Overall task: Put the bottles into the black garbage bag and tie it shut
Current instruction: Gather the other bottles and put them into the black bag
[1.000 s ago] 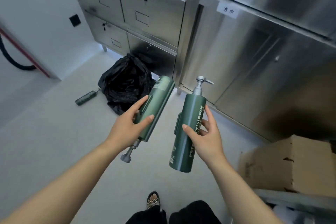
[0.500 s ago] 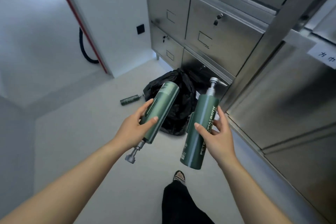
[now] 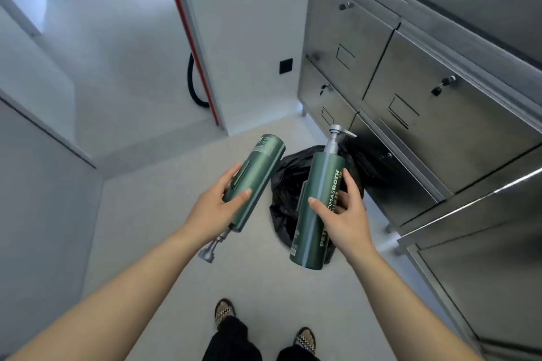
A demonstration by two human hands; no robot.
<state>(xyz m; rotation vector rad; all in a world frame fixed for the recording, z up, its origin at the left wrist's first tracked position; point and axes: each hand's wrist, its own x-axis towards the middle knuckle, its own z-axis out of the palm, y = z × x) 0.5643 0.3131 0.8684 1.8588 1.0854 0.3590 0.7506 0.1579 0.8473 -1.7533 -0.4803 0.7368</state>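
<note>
Left hand first: fingers wrapped round the body of a green pump bottle, clamped on it, thumb across the front. That bottle is tipped over, base pointing up and away, its metal pump head hanging down toward the floor.

Right hand now: closed on a second green pump bottle, this one upright, white lettering running up its side, silver pump on top. Thumb on the front, fingers curled behind it.

Both bottles are up in the air, and they sit in front of the black garbage bag, which is the landmark here. The bag lies crumpled on the pale floor, just beyond the hands, partly hidden behind the upright bottle. Behind the bag and to its right stands the stainless steel cabinet with its locked drawers; the bag's far side looks to be right up against the cabinet's foot. To the left of the bag, open floor, then a white wall with a red strip and a black hose. On the near side of the bag, the person's sandalled feet.

Where does that leave the job? By my read, early. Two bottles are in hand, neither inside the bag. Whether the bag's mouth is open, or whether anything is in it already, I cannot tell. Dropping both in and tying the bag shut remain to do.
</note>
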